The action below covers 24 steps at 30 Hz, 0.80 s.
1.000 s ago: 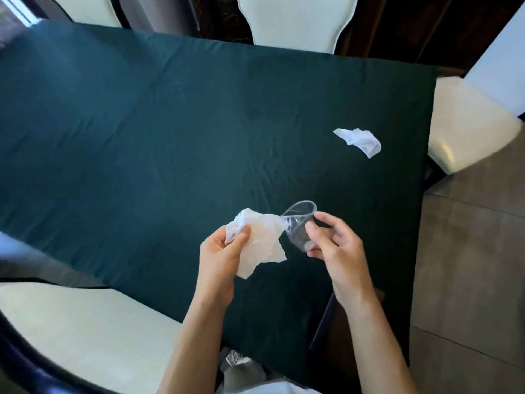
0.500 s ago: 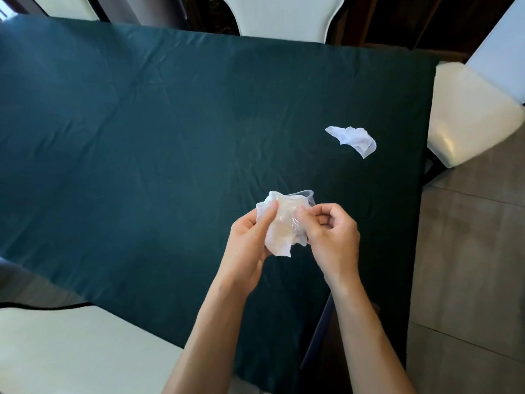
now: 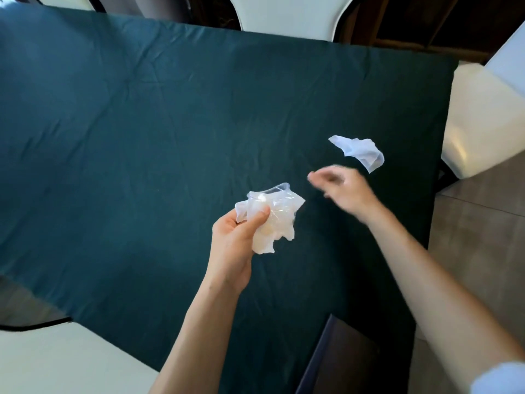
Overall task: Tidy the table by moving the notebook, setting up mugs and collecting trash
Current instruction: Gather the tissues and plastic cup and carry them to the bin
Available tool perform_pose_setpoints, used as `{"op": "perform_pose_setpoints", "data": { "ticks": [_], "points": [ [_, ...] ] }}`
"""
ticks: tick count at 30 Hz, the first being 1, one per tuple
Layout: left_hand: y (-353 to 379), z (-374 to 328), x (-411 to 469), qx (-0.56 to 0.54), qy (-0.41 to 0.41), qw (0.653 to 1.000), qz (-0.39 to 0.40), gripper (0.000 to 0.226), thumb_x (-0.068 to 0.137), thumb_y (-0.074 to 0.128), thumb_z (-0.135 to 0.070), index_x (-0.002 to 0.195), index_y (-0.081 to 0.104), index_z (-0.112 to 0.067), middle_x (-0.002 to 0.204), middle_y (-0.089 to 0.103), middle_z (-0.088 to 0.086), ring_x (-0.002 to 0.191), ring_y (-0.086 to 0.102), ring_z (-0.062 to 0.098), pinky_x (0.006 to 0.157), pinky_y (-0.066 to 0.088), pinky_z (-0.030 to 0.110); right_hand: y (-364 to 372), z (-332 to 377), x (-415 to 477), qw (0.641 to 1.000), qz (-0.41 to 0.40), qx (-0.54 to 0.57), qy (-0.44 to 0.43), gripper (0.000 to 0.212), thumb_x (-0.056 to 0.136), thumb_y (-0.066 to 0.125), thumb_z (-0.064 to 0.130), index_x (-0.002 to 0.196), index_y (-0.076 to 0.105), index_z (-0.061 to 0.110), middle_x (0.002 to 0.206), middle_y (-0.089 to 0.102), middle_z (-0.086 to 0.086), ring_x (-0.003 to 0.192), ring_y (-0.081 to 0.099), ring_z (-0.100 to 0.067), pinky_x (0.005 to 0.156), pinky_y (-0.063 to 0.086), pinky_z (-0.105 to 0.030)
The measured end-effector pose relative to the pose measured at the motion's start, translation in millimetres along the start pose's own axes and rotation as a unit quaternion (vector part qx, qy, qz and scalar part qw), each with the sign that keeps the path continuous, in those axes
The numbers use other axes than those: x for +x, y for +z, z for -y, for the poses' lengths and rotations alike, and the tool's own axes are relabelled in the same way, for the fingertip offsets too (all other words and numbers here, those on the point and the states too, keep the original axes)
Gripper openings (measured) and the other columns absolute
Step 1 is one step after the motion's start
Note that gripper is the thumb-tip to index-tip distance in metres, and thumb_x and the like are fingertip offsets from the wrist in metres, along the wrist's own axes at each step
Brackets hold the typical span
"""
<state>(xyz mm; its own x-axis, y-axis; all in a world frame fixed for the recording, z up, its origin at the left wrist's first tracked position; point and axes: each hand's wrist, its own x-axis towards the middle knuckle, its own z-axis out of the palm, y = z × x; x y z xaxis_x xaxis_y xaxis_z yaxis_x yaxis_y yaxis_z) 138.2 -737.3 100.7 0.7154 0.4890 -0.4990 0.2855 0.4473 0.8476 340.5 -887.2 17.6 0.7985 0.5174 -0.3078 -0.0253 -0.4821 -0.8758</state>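
Cup (image 3: 281,194) plus tissue (image 3: 270,234) bunched in left hand (image 3: 235,237), fingers closed round both, rim tilted up-right | right hand (image 3: 341,189) blurred, loosely open, empty, near napkin (image 3: 359,152) | napkin crumpled on cloth (image 3: 142,123), long axis upper-left to lower-right; likely light, soft; pinch a raised fold

Green-clothed rectangular table (image 3: 142,123) ahead, filling most of the view. Crumpled white paper napkin (image 3: 358,152) flat on the cloth near the right edge. Left hand (image 3: 234,240) above the near middle of the table, closed around a clear crushed plastic cup with white tissue stuffed inside (image 3: 270,214). Right hand (image 3: 345,187) to the right of that, empty, between cup and napkin, touching neither. Cream padded chair (image 3: 288,17) behind the far edge; another cream chair seat (image 3: 477,118) off the right side; a third cream seat (image 3: 56,359) at near left.
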Motion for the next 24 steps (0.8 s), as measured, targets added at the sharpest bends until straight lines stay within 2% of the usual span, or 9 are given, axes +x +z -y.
{"op": "perform_pose_setpoints", "data": {
  "ticks": [3, 5, 9, 12, 14, 16, 19, 21, 24],
  "points": [
    [-4, -4, 1, 0.001, -0.007, 1.0, 0.0, 0.012, 0.1, 0.07, -0.017, 0.102, 0.081, -0.014, 0.099, 0.083, 0.003, 0.088, 0.078, 0.017, 0.073, 0.06, 0.032, -24, -30, 60, 0.964, -0.149, -0.217, 0.018, 0.04, 0.091, 0.072, 0.03, 0.126, 0.069, 0.01, 0.137, 0.063, -0.014, 0.12, 0.06, -0.031, 0.104, 0.044, -0.038],
    [-8, -6, 1, 0.008, -0.006, 1.0, 0.0, 0.013, 0.1, 0.071, -0.018, 0.102, 0.083, -0.015, 0.102, 0.083, 0.005, 0.091, 0.078, 0.019, 0.079, 0.059, 0.038, -38, -44, 83, 0.937, -0.15, -0.315, 0.029, 0.042, 0.092, 0.067, 0.022, 0.132, 0.063, 0.008, 0.15, 0.045, -0.019, 0.134, 0.044, -0.042, 0.11, 0.04, -0.047],
    [-23, -8, 1, -0.014, -0.013, 0.999, -0.037, 0.015, 0.099, 0.071, -0.018, 0.107, 0.08, -0.01, 0.103, 0.083, 0.006, 0.089, 0.078, 0.017, 0.073, 0.06, 0.029, -48, -55, 101, 0.901, -0.078, -0.421, 0.066, 0.04, 0.092, 0.068, 0.019, 0.128, 0.055, 0.008, 0.135, 0.051, -0.018, 0.123, 0.048, -0.046, 0.087, 0.051, -0.049],
    [-37, -10, -2, -0.025, -0.012, 0.998, -0.061, 0.018, 0.098, 0.071, -0.019, 0.109, 0.079, -0.007, 0.108, 0.082, 0.009, 0.092, 0.078, 0.019, 0.076, 0.061, 0.032, -48, -53, 101, 0.895, -0.108, -0.431, 0.042, 0.016, 0.092, 0.063, 0.007, 0.107, 0.06, 0.001, 0.104, 0.066, -0.023, 0.104, 0.062, -0.048, 0.076, 0.054, -0.045],
    [-45, -12, -4, -0.028, -0.004, 0.997, -0.071, 0.02, 0.098, 0.072, -0.02, 0.112, 0.079, -0.007, 0.111, 0.082, 0.008, 0.095, 0.078, 0.02, 0.082, 0.06, 0.035, -43, -43, 95, 0.918, -0.135, -0.368, 0.056, 0.007, 0.091, 0.064, 0.004, 0.094, 0.07, 0.004, 0.098, 0.069, -0.023, 0.102, 0.066, -0.049, 0.082, 0.056, -0.044],
    [-53, -16, -7, -0.035, 0.001, 0.997, -0.076, 0.02, 0.098, 0.072, -0.021, 0.113, 0.079, -0.009, 0.111, 0.083, 0.006, 0.096, 0.078, 0.018, 0.082, 0.061, 0.033, -25, -25, 82, 0.952, -0.134, -0.266, 0.07, 0.017, 0.085, 0.072, 0.009, 0.101, 0.077, 0.009, 0.109, 0.073, -0.021, 0.105, 0.068, -0.043, 0.09, 0.056, -0.042],
    [-64, -25, -15, -0.053, 0.009, 0.997, -0.06, 0.022, 0.095, 0.073, -0.025, 0.11, 0.082, -0.012, 0.112, 0.083, 0.006, 0.097, 0.079, 0.018, 0.076, 0.064, 0.027, 22, 21, 46, 0.997, -0.028, -0.048, 0.051, 0.018, 0.082, 0.076, 0.004, 0.095, 0.079, 0.015, 0.095, 0.076, -0.016, 0.089, 0.07, -0.029, 0.08, 0.056, -0.041],
    [-75, -31, -24, -0.058, 0.017, 0.997, -0.04, 0.025, 0.092, 0.073, -0.027, 0.109, 0.084, -0.012, 0.117, 0.082, 0.009, 0.102, 0.079, 0.02, 0.075, 0.063, 0.026, 60, 53, 16, 0.989, 0.095, 0.109, 0.032, 0.023, 0.087, 0.073, -0.005, 0.088, 0.078, 0.017, 0.084, 0.074, -0.009, 0.074, 0.067, -0.019, 0.066, 0.054, -0.03],
    [-97, -41, -41, -0.064, 0.037, 0.997, -0.016, 0.029, 0.097, 0.07, -0.023, 0.116, 0.081, -0.004, 0.124, 0.079, 0.014, 0.113, 0.076, 0.025, 0.086, 0.062, 0.028, 110, 96, -25, 0.946, 0.233, 0.225, 0.008, 0.027, 0.093, 0.066, -0.007, 0.09, 0.082, 0.014, 0.078, 0.075, -0.002, 0.063, 0.064, -0.012, 0.055, 0.051, -0.021]
  ]
}}
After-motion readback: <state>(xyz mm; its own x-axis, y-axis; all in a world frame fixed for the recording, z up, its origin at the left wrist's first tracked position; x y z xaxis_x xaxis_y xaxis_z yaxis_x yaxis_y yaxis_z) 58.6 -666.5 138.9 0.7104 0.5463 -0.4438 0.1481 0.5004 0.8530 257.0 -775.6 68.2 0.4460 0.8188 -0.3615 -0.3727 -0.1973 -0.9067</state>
